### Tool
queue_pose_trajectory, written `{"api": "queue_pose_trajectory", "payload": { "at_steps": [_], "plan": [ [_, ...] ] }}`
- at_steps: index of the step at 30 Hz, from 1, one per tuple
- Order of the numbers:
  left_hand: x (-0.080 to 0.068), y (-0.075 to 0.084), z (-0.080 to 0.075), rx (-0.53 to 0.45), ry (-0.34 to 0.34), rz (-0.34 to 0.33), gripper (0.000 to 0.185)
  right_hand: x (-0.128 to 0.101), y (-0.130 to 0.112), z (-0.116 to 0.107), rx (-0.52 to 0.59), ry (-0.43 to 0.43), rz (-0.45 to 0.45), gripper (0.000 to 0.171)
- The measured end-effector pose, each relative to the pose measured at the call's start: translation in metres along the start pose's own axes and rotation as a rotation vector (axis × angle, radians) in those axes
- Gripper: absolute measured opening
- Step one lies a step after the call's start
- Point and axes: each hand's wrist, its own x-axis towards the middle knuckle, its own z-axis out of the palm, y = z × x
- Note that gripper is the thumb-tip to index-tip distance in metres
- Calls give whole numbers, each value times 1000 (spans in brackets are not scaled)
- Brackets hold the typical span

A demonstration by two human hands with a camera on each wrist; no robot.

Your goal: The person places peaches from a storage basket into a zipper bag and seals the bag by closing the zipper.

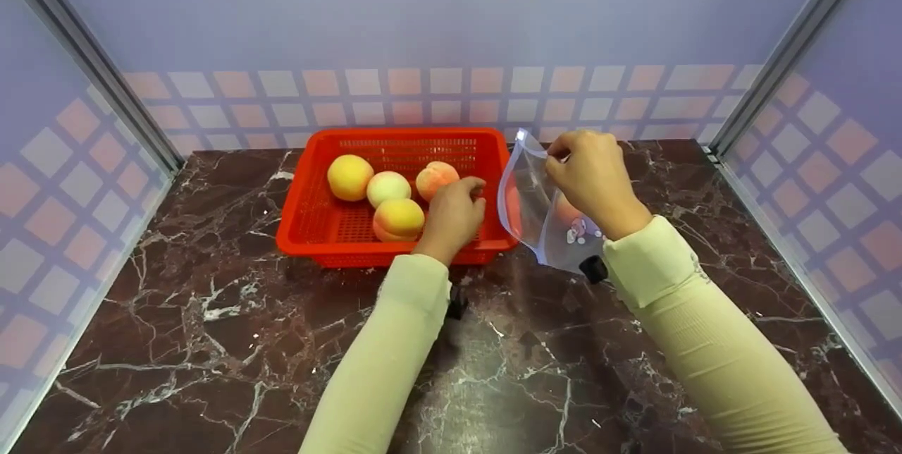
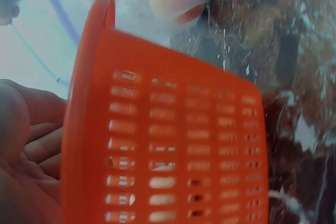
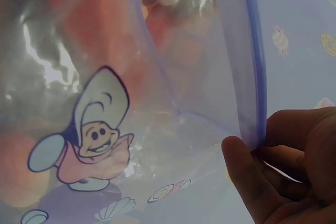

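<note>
Dark marbled table (image 1: 211, 341) against a lilac wall (image 1: 394, 17) with pink and white squares; on it stood a red basket (image 1: 338, 249) holding four peaches (image 1: 398, 220). The left hand (image 1: 452, 221), fingers loosely curled and gripping nothing, hovered over the basket's right part, near the peaches there. Just right of the basket, the right hand (image 1: 592, 168) pinched the rim of a clear plastic bag (image 1: 564, 249), mouth gaping, one peach (image 3: 23, 169) inside.
</note>
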Motion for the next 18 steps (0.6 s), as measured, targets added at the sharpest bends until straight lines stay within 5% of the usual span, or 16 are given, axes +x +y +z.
{"api": "queue_pose_trajectory", "payload": {
  "at_steps": [11, 18],
  "plan": [
    [3, -20, -21, 72, 31, 1, 37, -1, 0, 1, 4, 2, 3, 18],
    [4, -33, -33, 211, 41, -106, 43, -1, -1, 3, 19, 4, 3, 17]
  ]
}}
